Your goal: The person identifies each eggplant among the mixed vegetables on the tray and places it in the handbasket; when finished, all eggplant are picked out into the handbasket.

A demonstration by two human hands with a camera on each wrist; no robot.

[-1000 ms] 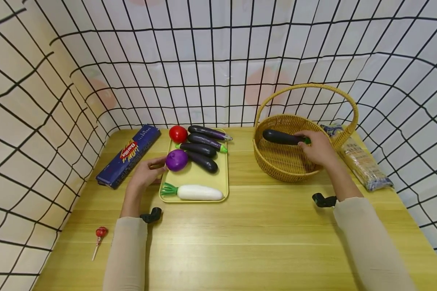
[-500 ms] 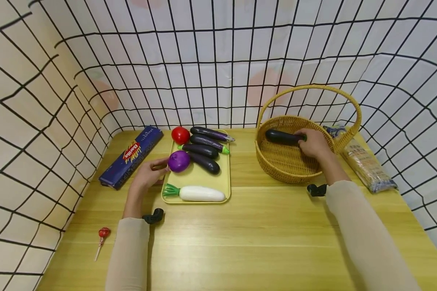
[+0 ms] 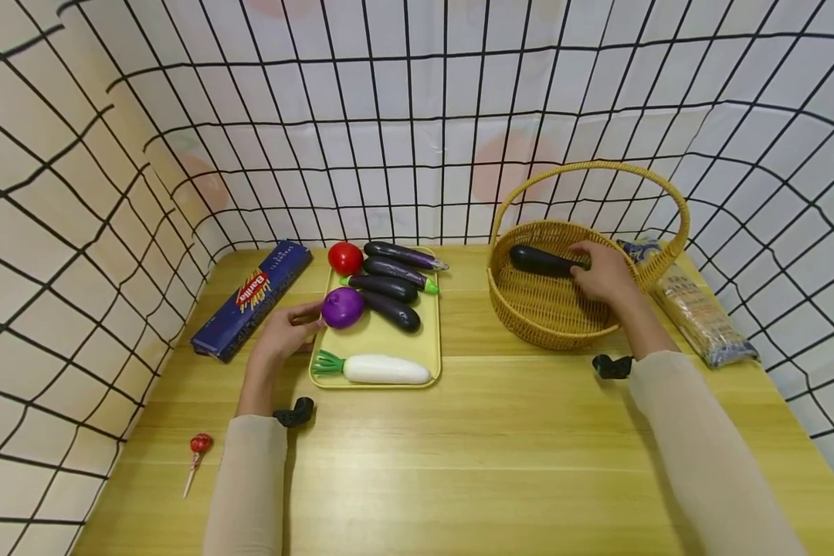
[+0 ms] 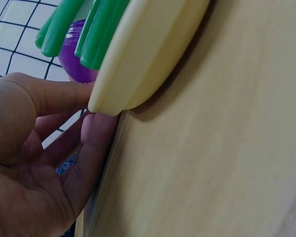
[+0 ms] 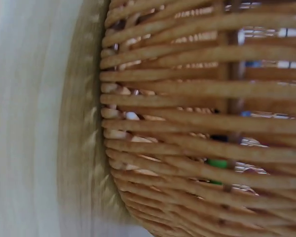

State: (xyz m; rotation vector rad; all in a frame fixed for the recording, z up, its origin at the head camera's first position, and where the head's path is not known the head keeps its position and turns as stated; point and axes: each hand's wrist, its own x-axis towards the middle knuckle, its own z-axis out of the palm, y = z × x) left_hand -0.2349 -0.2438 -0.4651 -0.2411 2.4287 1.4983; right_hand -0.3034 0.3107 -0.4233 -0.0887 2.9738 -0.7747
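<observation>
a pale wood-grained counter [image 3: 486,448], its plank lines running crosswise, carries everything directly or in containers. toward its far left lies a dark blue spaghetti box [image 3: 250,301], set slantwise, with a red-and-white wrapped lollipop [image 3: 197,457] nearer the front on the same side. right of the box sits a shallow yellow tray [image 3: 368,340], and well apart from it on the right stands a wicker basket [image 3: 528,328] with a clear packet [image 3: 702,313] just beside it.
</observation>
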